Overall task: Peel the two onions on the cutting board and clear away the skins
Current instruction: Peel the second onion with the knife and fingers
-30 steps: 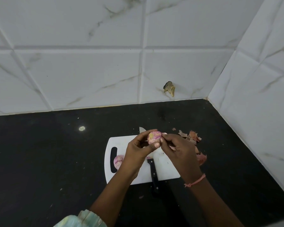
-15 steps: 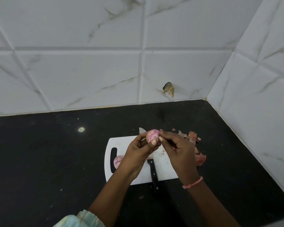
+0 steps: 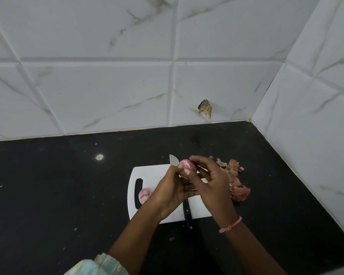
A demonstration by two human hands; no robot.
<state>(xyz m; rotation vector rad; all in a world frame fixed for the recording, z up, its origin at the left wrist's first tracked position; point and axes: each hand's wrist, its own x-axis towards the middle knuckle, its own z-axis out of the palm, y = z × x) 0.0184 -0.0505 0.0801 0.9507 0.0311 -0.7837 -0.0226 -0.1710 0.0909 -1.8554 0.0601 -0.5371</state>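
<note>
Above the white plastic cutting board [image 3: 153, 175], left hand [image 3: 170, 192] cups a pink, mostly peeled onion [image 3: 186, 169]; right hand [image 3: 211, 182] pinches its top. Second peeled onion [image 3: 145, 195] beside board's handle slot. Papery skins [image 3: 236, 183] right of board. Rotate bulb, lift remaining flakes with fingertips.

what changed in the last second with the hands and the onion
The right hand shifted from the onion's right side to reach over its top, fingers more spread. The left hand kept gripping it above the board. The second onion, knife and skins stayed put.
</note>
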